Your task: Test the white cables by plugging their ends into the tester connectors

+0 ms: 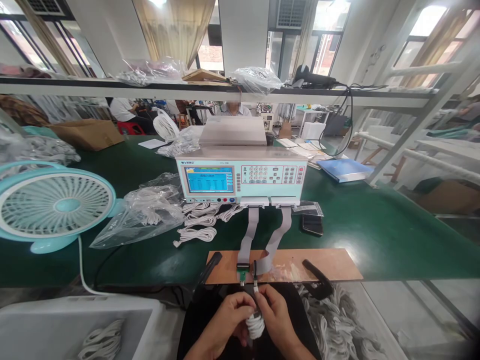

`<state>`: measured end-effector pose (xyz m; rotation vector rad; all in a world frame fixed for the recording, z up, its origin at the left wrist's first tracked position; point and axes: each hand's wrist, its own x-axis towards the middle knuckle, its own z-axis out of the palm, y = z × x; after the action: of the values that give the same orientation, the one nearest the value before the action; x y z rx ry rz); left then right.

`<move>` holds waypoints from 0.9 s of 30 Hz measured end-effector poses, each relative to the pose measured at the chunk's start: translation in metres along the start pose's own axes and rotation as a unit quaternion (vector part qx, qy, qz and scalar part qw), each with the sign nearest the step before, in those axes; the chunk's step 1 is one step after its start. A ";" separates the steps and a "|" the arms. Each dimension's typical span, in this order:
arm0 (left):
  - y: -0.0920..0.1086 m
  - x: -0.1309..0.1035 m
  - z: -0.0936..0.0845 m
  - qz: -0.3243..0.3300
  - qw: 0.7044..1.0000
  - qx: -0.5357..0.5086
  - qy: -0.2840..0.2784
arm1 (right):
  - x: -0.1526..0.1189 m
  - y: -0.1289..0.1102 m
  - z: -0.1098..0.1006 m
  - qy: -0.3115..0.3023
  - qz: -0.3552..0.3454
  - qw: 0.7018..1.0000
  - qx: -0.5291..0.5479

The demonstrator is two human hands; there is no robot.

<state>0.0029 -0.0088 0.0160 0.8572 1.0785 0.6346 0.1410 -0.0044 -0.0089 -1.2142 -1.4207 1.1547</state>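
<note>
Head view. A coiled white cable (255,326) is held low at the centre, between the two bare hands, in front of the near edge of the green table (378,225). The coil is gripped at its left side by the left hand (233,316), whose thumb and fingers are closed about it; against its right side the right hand (276,312) is placed. The cable's white plug (256,289), above the coil, is pinched at the fingertips of the right hand and is directed toward the black connector (255,269) of the right-hand grey ribbon cable (275,241); whether it is fully seated cannot be told. Just to the left, a small green circuit board (242,276) is joined to the other ribbon, before the wooden board (288,265).
</note>
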 end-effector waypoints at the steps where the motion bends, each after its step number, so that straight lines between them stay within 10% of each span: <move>1: -0.001 -0.001 0.000 -0.002 0.999 -0.042 -0.018 | 0.001 0.000 0.000 0.004 0.005 1.000 0.013; 10: -0.017 -0.008 -0.009 0.009 0.981 -0.167 -0.094 | 0.000 -0.005 -0.003 -0.010 -0.007 1.000 0.028; 20: 0.014 -0.013 -0.012 0.145 0.971 0.169 -0.089 | 0.001 -0.002 -0.001 -0.011 0.004 0.999 0.048; 27: -0.009 0.001 -0.015 0.049 0.985 0.058 -0.157 | 0.000 0.001 0.002 -0.004 0.020 0.998 0.053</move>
<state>-0.0104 -0.0090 0.0047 1.0765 0.7966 0.5002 0.1391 -0.0050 -0.0103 -1.1697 -1.3285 1.2477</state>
